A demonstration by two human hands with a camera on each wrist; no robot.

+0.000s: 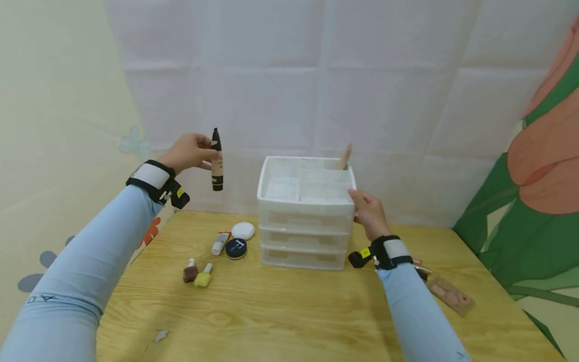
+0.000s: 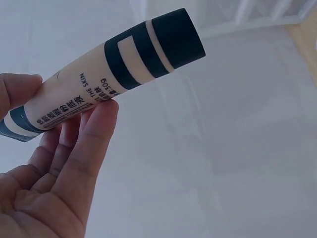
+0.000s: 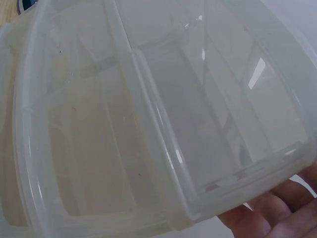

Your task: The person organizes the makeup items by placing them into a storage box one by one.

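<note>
My left hand (image 1: 192, 151) holds a foundation tube (image 1: 217, 168) in the air to the left of the drawer organizer, above table height. In the left wrist view, thumb and fingers pinch the beige and black tube (image 2: 74, 94), its black cap end pointing up and right. A white plastic drawer organizer (image 1: 304, 207) with three drawers stands at the back of the table. My right hand (image 1: 372, 215) grips its upper right side, the thumb at the top rim. From a back compartment of the open top tray sticks a beige, narrow item (image 1: 346, 157).
Left of the organizer lie a dark round compact (image 1: 236, 248), a white round case (image 1: 243, 231), a small white tube (image 1: 220, 243) and two nail polish bottles, brown (image 1: 190, 273) and yellow (image 1: 203, 277). A pinkish flat box (image 1: 451, 295) lies by the right forearm, partly covering other cosmetics.
</note>
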